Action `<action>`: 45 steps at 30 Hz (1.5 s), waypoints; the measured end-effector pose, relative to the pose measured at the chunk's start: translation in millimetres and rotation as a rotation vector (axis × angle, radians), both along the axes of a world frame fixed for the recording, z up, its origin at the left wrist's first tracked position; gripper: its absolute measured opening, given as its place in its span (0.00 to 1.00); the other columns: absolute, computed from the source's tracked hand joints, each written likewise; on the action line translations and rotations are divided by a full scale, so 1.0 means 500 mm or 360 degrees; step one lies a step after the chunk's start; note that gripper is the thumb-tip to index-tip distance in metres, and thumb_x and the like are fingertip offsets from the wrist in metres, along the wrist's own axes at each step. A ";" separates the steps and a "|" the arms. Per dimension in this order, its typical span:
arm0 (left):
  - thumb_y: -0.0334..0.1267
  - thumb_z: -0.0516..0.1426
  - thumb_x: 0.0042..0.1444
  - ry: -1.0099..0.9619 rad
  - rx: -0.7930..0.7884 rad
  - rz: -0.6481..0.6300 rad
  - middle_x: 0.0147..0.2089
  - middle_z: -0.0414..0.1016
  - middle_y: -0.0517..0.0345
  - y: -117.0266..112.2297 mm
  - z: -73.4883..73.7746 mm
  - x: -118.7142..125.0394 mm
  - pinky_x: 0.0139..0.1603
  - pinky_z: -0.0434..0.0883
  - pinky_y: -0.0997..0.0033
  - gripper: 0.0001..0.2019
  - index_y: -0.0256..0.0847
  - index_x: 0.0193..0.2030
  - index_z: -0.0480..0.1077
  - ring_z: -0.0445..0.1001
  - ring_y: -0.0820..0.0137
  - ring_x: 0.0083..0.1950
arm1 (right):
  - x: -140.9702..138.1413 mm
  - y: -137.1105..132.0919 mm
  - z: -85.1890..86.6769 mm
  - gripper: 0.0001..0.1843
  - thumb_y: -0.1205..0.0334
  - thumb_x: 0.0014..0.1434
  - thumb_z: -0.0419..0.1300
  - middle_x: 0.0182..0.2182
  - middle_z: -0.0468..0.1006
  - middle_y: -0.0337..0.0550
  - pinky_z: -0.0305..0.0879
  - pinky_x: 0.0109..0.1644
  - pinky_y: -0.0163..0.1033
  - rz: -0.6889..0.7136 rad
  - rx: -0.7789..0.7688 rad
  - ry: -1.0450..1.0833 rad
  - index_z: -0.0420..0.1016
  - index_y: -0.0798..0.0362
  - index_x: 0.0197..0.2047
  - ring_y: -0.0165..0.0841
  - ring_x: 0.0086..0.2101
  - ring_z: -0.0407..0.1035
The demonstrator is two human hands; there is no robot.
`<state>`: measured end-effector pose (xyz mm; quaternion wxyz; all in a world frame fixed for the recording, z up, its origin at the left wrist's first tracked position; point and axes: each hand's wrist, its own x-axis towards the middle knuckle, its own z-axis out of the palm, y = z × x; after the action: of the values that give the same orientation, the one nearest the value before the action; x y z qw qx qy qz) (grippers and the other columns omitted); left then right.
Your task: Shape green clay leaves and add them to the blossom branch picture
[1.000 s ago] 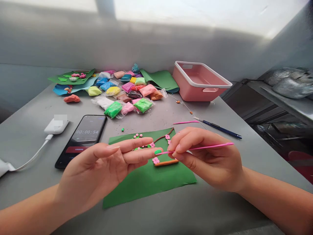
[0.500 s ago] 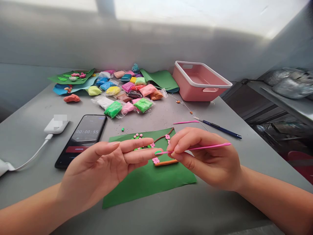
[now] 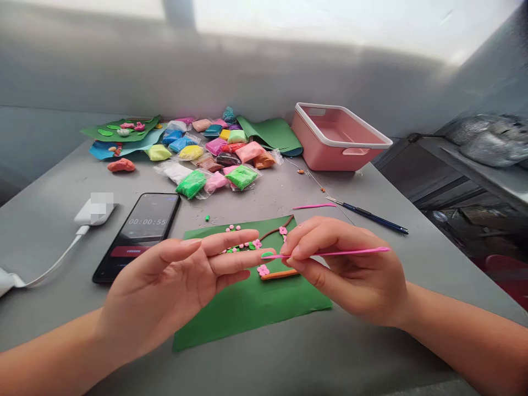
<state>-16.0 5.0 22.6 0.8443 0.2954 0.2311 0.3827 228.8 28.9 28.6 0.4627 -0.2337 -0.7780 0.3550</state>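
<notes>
My left hand (image 3: 177, 280) is held palm up with its fingers stretched out over a green sheet (image 3: 251, 302). A small green clay piece (image 3: 267, 254) rests on a fingertip. My right hand (image 3: 350, 269) pinches a thin pink tool (image 3: 342, 252), whose tip touches the green piece. On the sheet lie a brown clay branch (image 3: 280, 227), small pink flowers (image 3: 263, 269) and an orange clay strip (image 3: 280, 274).
A phone (image 3: 140, 231) showing a timer lies at the left, next to a white charger (image 3: 95, 212) with a cable. Several bags of coloured clay (image 3: 214, 159), a pink tub (image 3: 336, 137), a blue pen (image 3: 371, 217), another pink tool (image 3: 313, 207) and more craft sheets (image 3: 119, 135) lie behind.
The pink tool's free end has dropped slightly in my right hand. The phone timer has gone from 54 to 55. My left hand has barely moved.
</notes>
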 end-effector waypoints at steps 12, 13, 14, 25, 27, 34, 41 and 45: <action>0.49 0.51 0.61 -0.0226 -0.0072 -0.0153 0.60 0.77 0.36 0.005 -0.001 0.003 0.63 0.61 0.55 0.29 0.30 0.62 0.69 0.72 0.52 0.63 | -0.003 -0.003 -0.001 0.06 0.70 0.60 0.67 0.36 0.82 0.37 0.81 0.40 0.33 0.0160 -0.0996 0.0478 0.79 0.48 0.36 0.28 0.36 0.79; 0.49 0.50 0.61 -0.0219 -0.0060 -0.0140 0.60 0.77 0.37 0.005 -0.001 0.003 0.64 0.61 0.54 0.29 0.30 0.62 0.70 0.72 0.53 0.62 | -0.001 -0.003 0.000 0.05 0.68 0.61 0.67 0.37 0.83 0.37 0.81 0.40 0.34 0.0173 -0.1027 0.0492 0.79 0.48 0.36 0.28 0.36 0.79; 0.49 0.50 0.62 -0.0204 -0.0046 -0.0123 0.61 0.76 0.37 0.005 -0.002 0.003 0.64 0.61 0.54 0.29 0.30 0.62 0.70 0.72 0.53 0.62 | 0.001 -0.002 0.001 0.04 0.67 0.61 0.67 0.38 0.83 0.37 0.81 0.41 0.35 0.0177 -0.1041 0.0505 0.79 0.48 0.36 0.29 0.37 0.79; 0.47 0.52 0.61 -0.0035 0.0105 -0.0051 0.62 0.76 0.41 0.002 0.002 0.005 0.64 0.62 0.56 0.28 0.27 0.61 0.71 0.73 0.51 0.60 | -0.003 -0.010 0.001 0.06 0.65 0.62 0.66 0.34 0.81 0.38 0.78 0.37 0.36 0.0048 -0.0909 0.0466 0.73 0.48 0.34 0.29 0.34 0.77; 0.48 0.52 0.62 -0.0021 0.0121 -0.0074 0.61 0.76 0.42 0.002 0.003 0.005 0.64 0.62 0.57 0.28 0.28 0.61 0.71 0.74 0.52 0.60 | -0.002 -0.009 0.001 0.06 0.65 0.62 0.66 0.34 0.80 0.38 0.78 0.37 0.36 0.0065 -0.0920 0.0454 0.72 0.49 0.34 0.29 0.34 0.76; 0.48 0.51 0.62 0.0029 0.0165 -0.0110 0.60 0.77 0.40 0.000 0.005 0.003 0.66 0.58 0.54 0.28 0.28 0.61 0.71 0.73 0.50 0.61 | -0.004 -0.009 0.003 0.08 0.64 0.62 0.66 0.34 0.79 0.39 0.76 0.36 0.36 0.0109 -0.0921 0.0428 0.71 0.49 0.33 0.29 0.33 0.75; 0.46 0.51 0.62 0.0053 0.0200 -0.0120 0.58 0.79 0.40 0.002 0.004 0.003 0.64 0.61 0.55 0.28 0.28 0.62 0.71 0.74 0.50 0.60 | -0.003 -0.010 0.007 0.09 0.62 0.62 0.66 0.32 0.79 0.39 0.76 0.35 0.37 0.0090 -0.0883 0.0369 0.70 0.49 0.32 0.30 0.32 0.75; 0.46 0.50 0.62 0.0085 0.0234 -0.0138 0.54 0.81 0.39 0.001 0.000 0.001 0.65 0.58 0.52 0.28 0.30 0.62 0.72 0.74 0.50 0.59 | -0.001 -0.009 0.003 0.10 0.60 0.61 0.67 0.31 0.79 0.40 0.75 0.35 0.38 0.0027 -0.0830 0.0407 0.70 0.49 0.32 0.31 0.32 0.74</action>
<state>-15.7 5.4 22.8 0.8296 0.3765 0.2118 0.3538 228.3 24.3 30.2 0.4784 -0.2917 -0.5977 0.5734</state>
